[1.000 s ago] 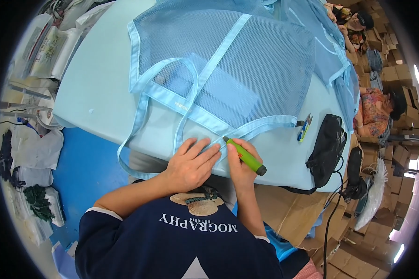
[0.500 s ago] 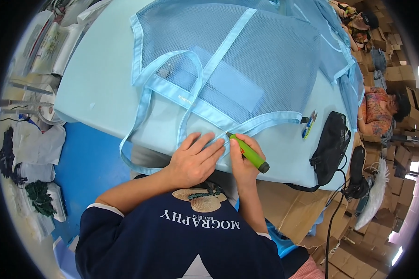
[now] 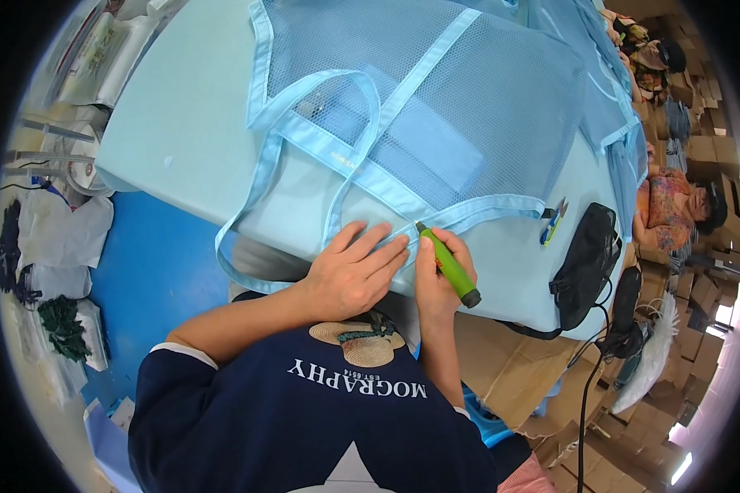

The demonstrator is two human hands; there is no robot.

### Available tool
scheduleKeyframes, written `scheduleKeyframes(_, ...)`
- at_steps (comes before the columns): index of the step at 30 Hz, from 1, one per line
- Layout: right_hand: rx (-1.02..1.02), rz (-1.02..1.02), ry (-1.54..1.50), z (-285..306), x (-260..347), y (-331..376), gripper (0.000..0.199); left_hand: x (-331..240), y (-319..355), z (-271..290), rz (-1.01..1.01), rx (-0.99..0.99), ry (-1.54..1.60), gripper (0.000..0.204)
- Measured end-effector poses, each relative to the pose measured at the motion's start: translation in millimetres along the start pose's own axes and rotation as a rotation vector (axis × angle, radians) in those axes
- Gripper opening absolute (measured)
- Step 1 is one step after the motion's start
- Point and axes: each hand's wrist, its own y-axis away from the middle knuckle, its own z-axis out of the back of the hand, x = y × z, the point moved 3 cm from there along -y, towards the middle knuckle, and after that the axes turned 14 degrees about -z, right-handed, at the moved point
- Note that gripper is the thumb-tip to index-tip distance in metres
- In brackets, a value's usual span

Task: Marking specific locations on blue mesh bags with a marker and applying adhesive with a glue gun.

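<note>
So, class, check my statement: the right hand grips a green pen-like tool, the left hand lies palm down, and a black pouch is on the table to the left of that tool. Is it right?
Not quite: the head view shows the black pouch on the table to the right of the green pen-like tool. The rest stands.

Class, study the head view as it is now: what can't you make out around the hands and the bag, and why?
All in the head view:
- Whatever lies under the left hand: covered by it.
- Green tool tip: too small to tell whether it touches the fabric.
- Mesh bag, far end: cut off by the upper edge.
- Blue panel, inside or beneath: veiled by mesh.
</note>
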Motion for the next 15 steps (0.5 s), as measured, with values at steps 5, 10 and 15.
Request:
scheduleKeyframes(5,0.066,-0.052,-0.063,-0.5,-5.5,-2.0,0.017,0.6,-0.2,-0.2,0.000,-0.010,0.004,0.032)
scheduleKeyframes(10,0.088,-0.089,-0.145,1.3,-6.8,-2.2,0.015,0.4,-1.0,0.3,0.005,-0.002,0.001,0.031)
scheduleKeyframes(15,0.071,-0.049,-0.134,0.6,-6.9,-2.4,0.015,0.4,-1.2,0.0,0.010,0.009,0.005,0.031)
